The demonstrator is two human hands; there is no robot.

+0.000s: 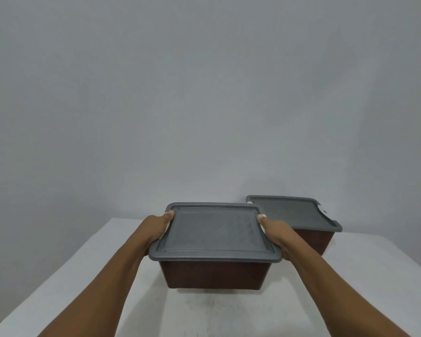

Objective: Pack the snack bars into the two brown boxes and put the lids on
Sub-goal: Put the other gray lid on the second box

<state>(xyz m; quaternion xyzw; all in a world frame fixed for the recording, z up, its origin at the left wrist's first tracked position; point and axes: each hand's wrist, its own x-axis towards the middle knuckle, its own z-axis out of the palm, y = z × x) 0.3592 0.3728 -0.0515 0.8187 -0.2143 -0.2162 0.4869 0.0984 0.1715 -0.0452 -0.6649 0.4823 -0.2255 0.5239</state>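
Wall (204, 81): plain grey, filling the upper part of the view behind everything.
Table (88, 276): white top, running from the near edge back to the wall, carrying both boxes.
Near box (214, 273): brown, standing at the middle of the table, closer to the camera; upright, base flat on the table top as far as can be told.
Near lid (214, 229): dark grey, seated on the near box, rim overhanging the brown walls on every visible side; flat and level.
Far box (319, 239): brown, behind and to the right of the near box, close to the wall; mostly hidden by the right forearm and the near box.
Far lid (292, 212): dark grey, lying on the far box; a small white patch showing at its right corner, too small to tell what.
Snack bars: none visible, both boxes covered.
Left hand (158, 227): gripping the left edge of the near lid, thumb on top near the far left corner, other fingers hidden under the rim.
Right hand (275, 229): gripping the right edge of the near lid, thumb on top near the far right corner, other fingers out of sight below.
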